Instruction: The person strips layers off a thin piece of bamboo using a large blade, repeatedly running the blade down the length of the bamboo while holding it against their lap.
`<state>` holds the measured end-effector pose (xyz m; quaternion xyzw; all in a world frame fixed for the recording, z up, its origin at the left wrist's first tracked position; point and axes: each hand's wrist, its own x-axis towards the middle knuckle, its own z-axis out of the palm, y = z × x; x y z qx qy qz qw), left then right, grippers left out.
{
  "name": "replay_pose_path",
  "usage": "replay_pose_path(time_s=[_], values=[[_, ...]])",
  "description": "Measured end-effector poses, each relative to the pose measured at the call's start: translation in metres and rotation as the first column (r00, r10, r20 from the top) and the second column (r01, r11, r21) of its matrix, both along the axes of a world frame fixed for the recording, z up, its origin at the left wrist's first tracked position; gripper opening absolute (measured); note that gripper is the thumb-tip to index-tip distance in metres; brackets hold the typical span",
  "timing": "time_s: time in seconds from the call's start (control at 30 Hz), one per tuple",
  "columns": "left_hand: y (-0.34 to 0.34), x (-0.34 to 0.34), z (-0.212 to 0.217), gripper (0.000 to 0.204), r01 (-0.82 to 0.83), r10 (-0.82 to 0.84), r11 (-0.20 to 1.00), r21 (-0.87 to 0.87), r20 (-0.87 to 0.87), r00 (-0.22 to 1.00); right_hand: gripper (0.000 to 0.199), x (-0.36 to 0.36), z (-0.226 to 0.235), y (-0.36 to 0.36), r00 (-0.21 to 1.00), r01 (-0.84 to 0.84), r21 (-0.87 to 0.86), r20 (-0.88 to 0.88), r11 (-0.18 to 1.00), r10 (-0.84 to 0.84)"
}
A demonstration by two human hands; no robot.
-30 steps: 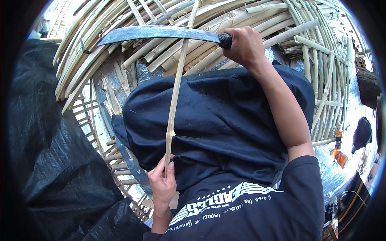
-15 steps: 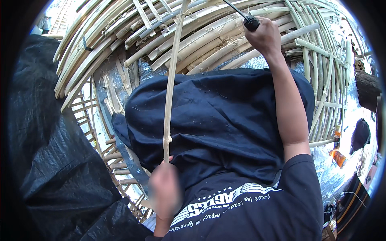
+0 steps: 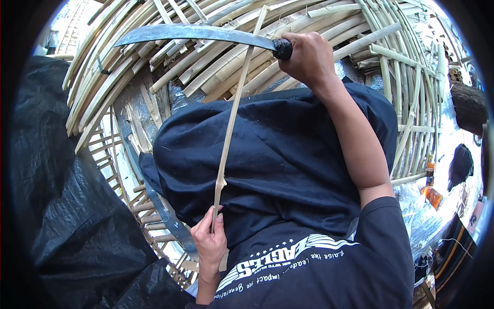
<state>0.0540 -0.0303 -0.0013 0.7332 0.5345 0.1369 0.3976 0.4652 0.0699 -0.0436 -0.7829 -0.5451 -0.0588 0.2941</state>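
Note:
A long, pale bamboo strip [image 3: 231, 129] runs up from my left hand [image 3: 210, 242], whose thumb and fingers are closed round its lower end. A knobby node stands out on the strip just above that grip. My right hand [image 3: 311, 59] is wrapped round the black handle of a machete [image 3: 195, 32]. The long, curved blade points left and crosses over the upper part of the strip; whether it touches the strip I cannot tell. Dark cloth [image 3: 278, 149] covers my lap beneath the strip.
Many split bamboo pieces [image 3: 221, 72] are stacked beyond my knees. A lattice of bamboo slats [image 3: 411, 103] stands at the right, with a small bottle [image 3: 430, 172] near it. Black plastic sheeting [image 3: 77, 206] hangs at the left, beside a bamboo ladder-like frame [image 3: 154, 226].
My right hand has come left and slightly down, bringing the whole machete blade into view across the strip. The strip's upper end has tilted right. My left hand stays low.

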Motion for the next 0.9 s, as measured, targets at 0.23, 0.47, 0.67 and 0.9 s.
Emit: replay_pose_path(time_s=[0.23,0.47,0.67,0.9], values=[[-0.007,-0.011,0.005,0.02,-0.003,0.0,0.989,-0.149,-0.02,1.0,0.021,0.045,-0.011,0.004,0.977,0.209,-0.01,-0.03,0.978,-0.21],[-0.014,-0.007,-0.007,0.022,0.008,0.004,0.984,-0.175,0.065,0.998,0.037,0.041,-0.018,-0.002,0.963,0.178,0.172,-0.231,0.969,-0.136],[-0.015,-0.011,-0.016,0.023,-0.046,0.069,0.975,-0.219,0.096,0.993,0.04,0.028,0.0,-0.007,0.943,0.13,0.306,-0.332,0.943,-0.022],[-0.012,0.0,-0.013,0.02,-0.036,0.063,0.965,-0.26,0.097,0.993,0.012,0.004,0.0,-0.016,0.997,-0.078,0.088,-0.01,0.993,0.079]])
